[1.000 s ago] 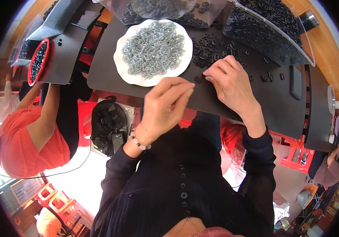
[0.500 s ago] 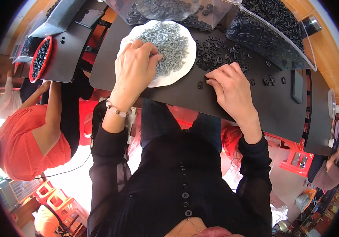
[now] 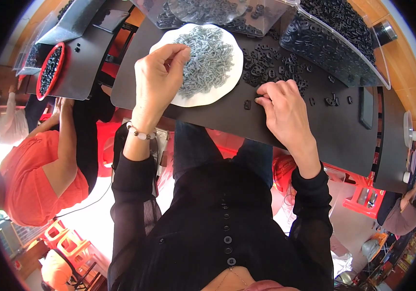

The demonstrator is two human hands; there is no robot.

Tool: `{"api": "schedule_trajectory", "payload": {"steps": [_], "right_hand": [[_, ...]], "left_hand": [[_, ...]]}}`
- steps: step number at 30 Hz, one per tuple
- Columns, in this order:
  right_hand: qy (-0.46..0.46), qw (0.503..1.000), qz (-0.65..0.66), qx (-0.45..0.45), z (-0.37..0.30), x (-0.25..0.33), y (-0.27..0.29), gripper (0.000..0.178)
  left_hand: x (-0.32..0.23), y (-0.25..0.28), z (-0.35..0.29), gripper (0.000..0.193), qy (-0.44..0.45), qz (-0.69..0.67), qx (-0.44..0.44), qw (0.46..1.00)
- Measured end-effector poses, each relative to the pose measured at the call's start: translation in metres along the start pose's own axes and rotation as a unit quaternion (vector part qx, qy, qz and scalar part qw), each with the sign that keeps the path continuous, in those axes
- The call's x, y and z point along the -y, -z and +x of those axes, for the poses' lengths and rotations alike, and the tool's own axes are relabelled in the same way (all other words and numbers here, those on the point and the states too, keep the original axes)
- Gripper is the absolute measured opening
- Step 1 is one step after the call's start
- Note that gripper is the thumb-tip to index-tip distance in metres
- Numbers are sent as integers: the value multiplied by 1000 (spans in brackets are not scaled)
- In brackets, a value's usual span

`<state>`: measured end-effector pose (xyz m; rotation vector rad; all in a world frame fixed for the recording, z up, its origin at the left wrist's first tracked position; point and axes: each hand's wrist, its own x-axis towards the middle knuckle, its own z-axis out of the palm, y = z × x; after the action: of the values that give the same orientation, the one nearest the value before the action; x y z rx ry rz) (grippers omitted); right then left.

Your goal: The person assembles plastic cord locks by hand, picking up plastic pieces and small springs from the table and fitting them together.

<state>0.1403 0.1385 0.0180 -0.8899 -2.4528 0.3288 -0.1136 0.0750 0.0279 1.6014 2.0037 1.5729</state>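
A white plate with a wavy rim holds a heap of small silvery metal pieces, which look like tiny springs. Over the plate's left side is my left hand, thumb and forefinger pinched together; anything between the tips is too small to make out. My right hand is low over the table, its fingers curled and the thumb against the forefinger, with what they hold hidden. Just beyond it lie many loose black plastic pieces with holes. One single black piece lies to its left.
Clear bins of black parts stand at the back. A dark flat slab lies at the right. On the left table a red-rimmed bowl holds black parts, and a person in a red top sits there.
My left hand has drawn back from the heap, slightly left and up, its pinch now showing. My right hand has scarcely moved. The whole view has shifted a little.
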Motion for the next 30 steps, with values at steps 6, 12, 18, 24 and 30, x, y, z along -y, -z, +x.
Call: {"api": "schedule_trajectory", "payload": {"steps": [6, 12, 18, 24, 30], "right_hand": [[-11, 998, 36, -58, -1, 5, 5, 9], [-159, 924, 333, -100, -17, 24, 21, 10], [-210, 818, 527, -97, -36, 47, 24, 14], [-236, 812, 518, -125, -50, 50, 13, 16], [-242, 822, 498, -132, -55, 49, 12, 16]], "left_hand": [[-2, 1, -8, 22, 83, -115, 0, 990], [-55, -10, -46, 17, 182, -320, 49, 929], [-71, -41, -88, 18, 236, -458, 107, 850], [-70, -49, -98, 18, 241, -459, 132, 845], [-72, -49, -101, 16, 238, -443, 135, 854]]}}
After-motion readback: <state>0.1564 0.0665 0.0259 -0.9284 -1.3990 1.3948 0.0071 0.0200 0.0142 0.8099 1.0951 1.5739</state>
